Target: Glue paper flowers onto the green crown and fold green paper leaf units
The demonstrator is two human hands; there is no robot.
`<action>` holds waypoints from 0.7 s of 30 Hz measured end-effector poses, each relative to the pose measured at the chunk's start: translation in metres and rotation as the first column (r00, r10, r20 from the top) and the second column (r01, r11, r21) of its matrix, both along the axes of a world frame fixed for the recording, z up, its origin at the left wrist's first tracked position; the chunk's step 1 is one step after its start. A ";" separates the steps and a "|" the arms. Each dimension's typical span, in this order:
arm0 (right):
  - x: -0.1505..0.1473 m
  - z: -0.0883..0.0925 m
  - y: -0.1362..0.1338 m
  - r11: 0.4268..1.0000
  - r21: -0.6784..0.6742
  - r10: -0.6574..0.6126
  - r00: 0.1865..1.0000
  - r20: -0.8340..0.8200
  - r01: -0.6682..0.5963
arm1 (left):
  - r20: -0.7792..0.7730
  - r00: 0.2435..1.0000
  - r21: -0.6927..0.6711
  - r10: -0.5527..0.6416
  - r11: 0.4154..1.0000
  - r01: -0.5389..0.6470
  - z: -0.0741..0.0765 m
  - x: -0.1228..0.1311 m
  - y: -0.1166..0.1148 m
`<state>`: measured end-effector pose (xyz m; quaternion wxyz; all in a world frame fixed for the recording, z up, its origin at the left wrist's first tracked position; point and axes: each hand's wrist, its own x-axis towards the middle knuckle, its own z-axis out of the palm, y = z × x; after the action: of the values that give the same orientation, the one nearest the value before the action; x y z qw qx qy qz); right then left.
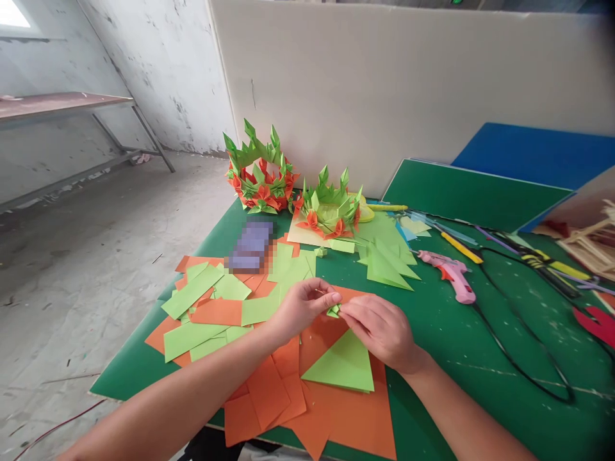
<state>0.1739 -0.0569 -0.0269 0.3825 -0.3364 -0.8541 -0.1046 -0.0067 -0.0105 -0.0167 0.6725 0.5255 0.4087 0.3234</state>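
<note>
A small folded green paper piece (334, 310) is pinched between my two hands above the orange sheets. My left hand (307, 304) holds its left side with thumb and finger. From the right, my right hand (382, 326) grips it with fingers pressed together. Just below lies a green folded triangle (343, 365) on a large orange sheet (360, 416). Green and orange paper pieces (192, 291) are scattered to the left. Behind stand two green and orange paper crowns, a taller one (262, 186) and a lower one (329, 208).
A pink glue gun (449, 272) with a black cable lies on the green table (432, 397) at the right. Near it are a yellow cutter (461, 246), pliers (548, 266) and red-handled scissors (596, 325). A blurred purple object (252, 246) lies left of the crowns.
</note>
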 end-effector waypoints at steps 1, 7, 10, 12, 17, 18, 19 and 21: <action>-0.004 0.000 0.000 0.997 -0.070 -0.021 0.998 -0.059 0.016 | 0.030 0.999 0.010 0.025 1.000 -0.026 -0.002 0.000 0.001; -0.012 0.001 -0.001 0.839 -0.544 -0.292 0.857 -0.424 0.016 | 0.050 0.998 0.057 0.036 0.998 -0.039 -0.005 -0.002 0.002; -0.008 -0.001 -0.001 0.759 -0.650 -0.387 0.775 -0.499 -0.040 | 0.023 1.000 0.148 0.019 0.989 -0.022 -0.001 -0.001 0.001; -0.007 -0.002 -0.001 0.744 -0.666 -0.399 0.764 -0.507 -0.053 | -0.009 1.000 0.229 0.030 0.973 -0.027 0.002 0.000 0.001; -0.007 0.001 -0.002 0.863 -0.501 -0.301 0.864 -0.403 0.068 | 0.004 1.000 0.126 0.014 0.992 -0.015 0.002 0.003 0.000; -0.007 0.001 -0.002 0.899 -0.429 -0.260 0.899 -0.352 0.091 | -0.011 1.000 0.105 0.013 0.994 -0.011 0.001 0.002 0.000; -0.006 0.001 -0.002 0.929 -0.354 -0.216 0.932 -0.292 0.104 | -0.034 0.999 0.096 0.007 0.995 -0.004 0.000 0.002 0.000; -0.004 0.002 -0.001 0.970 -0.222 -0.137 0.976 -0.166 0.098 | -0.091 0.996 0.097 -0.020 0.995 0.028 -0.002 0.001 0.000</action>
<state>0.1696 -0.0582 -0.0251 0.4134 -0.4337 -0.8006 -0.0046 -0.0060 -0.0104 -0.0186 0.6306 0.5769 0.4157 0.3111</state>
